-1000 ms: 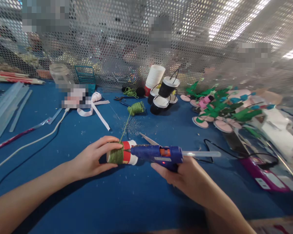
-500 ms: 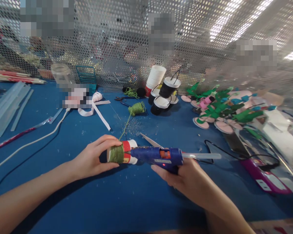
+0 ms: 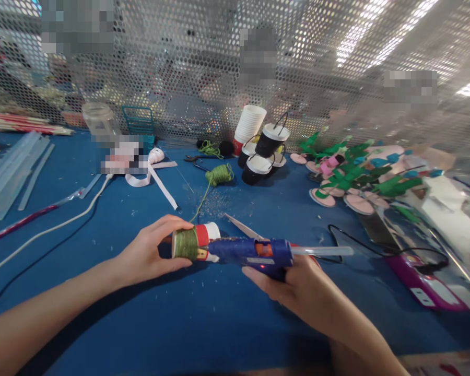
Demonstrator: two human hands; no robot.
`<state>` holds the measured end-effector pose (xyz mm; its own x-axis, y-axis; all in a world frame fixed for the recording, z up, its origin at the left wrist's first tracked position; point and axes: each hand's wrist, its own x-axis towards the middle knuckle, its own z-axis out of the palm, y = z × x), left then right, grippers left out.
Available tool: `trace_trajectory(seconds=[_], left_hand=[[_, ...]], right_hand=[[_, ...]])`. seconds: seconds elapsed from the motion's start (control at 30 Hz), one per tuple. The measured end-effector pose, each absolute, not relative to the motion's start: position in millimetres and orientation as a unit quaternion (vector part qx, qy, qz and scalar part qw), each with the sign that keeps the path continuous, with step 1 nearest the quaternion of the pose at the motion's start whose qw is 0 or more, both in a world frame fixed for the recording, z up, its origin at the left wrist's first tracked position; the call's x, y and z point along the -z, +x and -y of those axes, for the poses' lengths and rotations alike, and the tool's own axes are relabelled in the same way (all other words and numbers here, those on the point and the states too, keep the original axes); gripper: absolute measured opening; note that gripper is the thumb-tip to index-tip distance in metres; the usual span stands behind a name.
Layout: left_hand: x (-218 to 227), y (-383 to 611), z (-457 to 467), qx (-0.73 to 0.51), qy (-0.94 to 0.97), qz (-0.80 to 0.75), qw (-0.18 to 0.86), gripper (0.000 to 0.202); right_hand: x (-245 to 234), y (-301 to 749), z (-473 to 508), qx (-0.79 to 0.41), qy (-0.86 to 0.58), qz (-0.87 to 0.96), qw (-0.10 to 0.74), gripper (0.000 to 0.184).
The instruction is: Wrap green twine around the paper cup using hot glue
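Observation:
My left hand is wrapped round a small paper cup lying on its side, red and white with green twine wound over its left part. The twine runs up from the cup to a green twine ball farther back on the blue table. My right hand grips a blue hot glue gun. Its nozzle points left and touches the cup's side. A clear glue stick sticks out of the gun's back.
Scissors lie just behind the gun. Black cups with wire handles and a white cup stack stand at the back. Green and pink foam flowers lie right, glue sticks left, cables across the table, before a perforated metal screen.
The cup has turned slightly in my left hand and the gun's nozzle has slid a little lower along the cup's side. Both hands stay in nearly the same place.

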<state>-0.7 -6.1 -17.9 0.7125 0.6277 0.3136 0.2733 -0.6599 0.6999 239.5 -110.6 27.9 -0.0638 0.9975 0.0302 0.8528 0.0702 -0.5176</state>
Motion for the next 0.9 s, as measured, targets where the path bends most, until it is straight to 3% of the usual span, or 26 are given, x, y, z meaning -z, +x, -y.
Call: trace_trajectory(seconds=[0.37, 0.9], left_hand=[[19.3, -1.8, 7.9, -0.276, 0.904, -0.208, 0.253, 0.041], [18.0, -1.0, 11.3, -0.255, 0.954, -0.13, 0.085, 0.026]], right_hand=[[-28.8, 239.0, 105.5, -0.253, -0.67, 0.667, 0.206, 0.027], [-26.8, 238.8, 100.3, -0.261, -0.679, 0.648, 0.226, 0.028]])
